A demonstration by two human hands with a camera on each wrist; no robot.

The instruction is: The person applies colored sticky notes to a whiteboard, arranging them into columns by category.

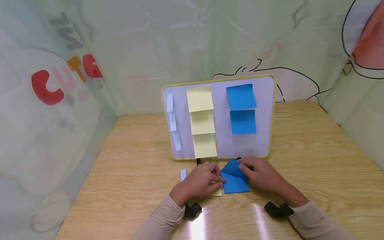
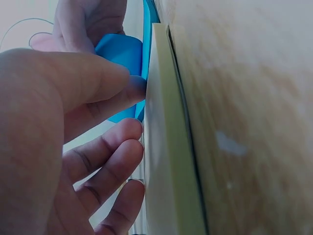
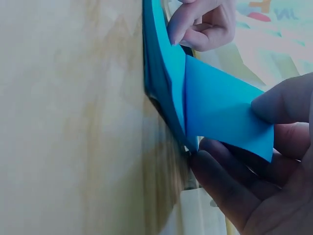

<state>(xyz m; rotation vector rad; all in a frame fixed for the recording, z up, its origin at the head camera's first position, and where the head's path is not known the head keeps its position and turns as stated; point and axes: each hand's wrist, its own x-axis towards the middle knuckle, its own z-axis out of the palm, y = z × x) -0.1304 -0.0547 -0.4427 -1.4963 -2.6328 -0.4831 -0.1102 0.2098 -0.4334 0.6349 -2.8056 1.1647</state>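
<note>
A pad of blue sticky notes [image 1: 236,185] lies on the table in front of the whiteboard. My right hand [image 1: 261,174] pinches the top blue sticky note [image 3: 225,105] between thumb and fingers; the sheet is partly lifted and bent away from the pad. With its fingertips, my left hand [image 1: 200,180] presses on the pad's left edge. Under that hand lies a pad of yellow sticky notes [image 2: 161,137], mostly covered in the head view. A narrow light-blue pad [image 1: 183,174] shows just behind the left hand.
The yellow-rimmed whiteboard [image 1: 221,143] stands tilted at the back. It bears a column of light-blue strips [image 1: 173,121], a column of yellow notes [image 1: 202,122] and two blue notes [image 1: 243,122]. Printed curtains [image 1: 150,50] hang around the wooden table [image 1: 129,173].
</note>
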